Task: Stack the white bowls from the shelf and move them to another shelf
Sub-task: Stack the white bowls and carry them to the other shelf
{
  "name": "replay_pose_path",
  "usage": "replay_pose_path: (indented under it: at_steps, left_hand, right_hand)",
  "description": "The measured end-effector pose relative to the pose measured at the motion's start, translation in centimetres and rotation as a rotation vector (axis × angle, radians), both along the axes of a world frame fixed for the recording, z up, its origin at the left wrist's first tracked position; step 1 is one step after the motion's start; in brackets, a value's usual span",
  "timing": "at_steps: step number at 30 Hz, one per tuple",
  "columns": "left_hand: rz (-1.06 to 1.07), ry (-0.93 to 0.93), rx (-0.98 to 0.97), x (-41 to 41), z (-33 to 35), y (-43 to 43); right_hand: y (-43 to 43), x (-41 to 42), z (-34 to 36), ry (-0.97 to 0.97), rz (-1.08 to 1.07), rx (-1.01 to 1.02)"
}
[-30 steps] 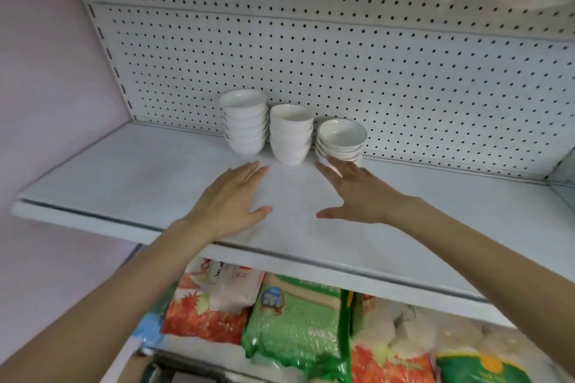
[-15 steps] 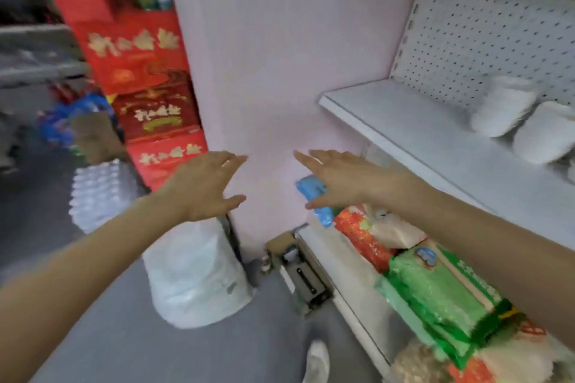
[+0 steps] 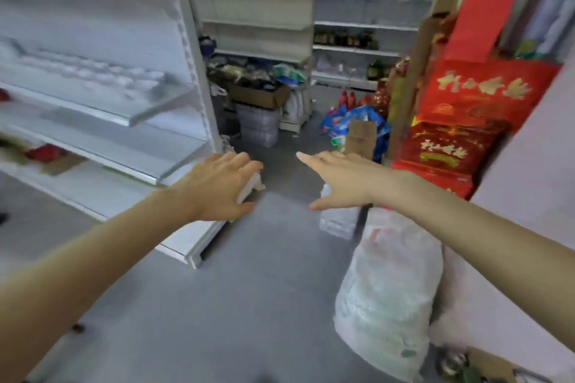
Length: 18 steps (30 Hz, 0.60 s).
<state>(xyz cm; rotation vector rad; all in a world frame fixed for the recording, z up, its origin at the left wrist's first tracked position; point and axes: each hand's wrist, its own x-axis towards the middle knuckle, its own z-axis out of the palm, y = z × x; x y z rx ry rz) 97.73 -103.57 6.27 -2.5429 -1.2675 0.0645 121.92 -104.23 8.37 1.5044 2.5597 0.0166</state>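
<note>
Both arms are held out over the smooth grey floor [image 3: 249, 289] of a shop aisle, and nothing is held in either hand. The left hand [image 3: 217, 188] is loose and empty, with its fingers bent a little. The right hand [image 3: 345, 179] is flat, with straight fingers and the thumb stuck out. On the left a tall white metal shelf rack [image 3: 130, 115] is seen. A row of small round white bowls [image 3: 102, 76] seems to be laid on one of its boards, well apart from both hands. The row is too blurred for the bowls to be counted. The step in hand is judged to be the walk to the bowls. To do it well, the body should be brought close first, so no long stretch is needed. The big white plastic sack [image 3: 389, 298] and the shiny red gift boxes [image 3: 460, 121] on the right should be kept clear of. Each bowl should be set gently into the next, and the pile lifted with two hands
</note>
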Motion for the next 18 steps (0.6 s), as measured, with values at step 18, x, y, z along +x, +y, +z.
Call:
replay_pose_path:
  at_steps: [18]
  left_hand:
    - [0.523, 0.006, 0.169, -32.4, 7.7, 13.6]
  right_hand:
    - [25.9, -35.4, 5.5, -0.019, 0.487, 0.024]
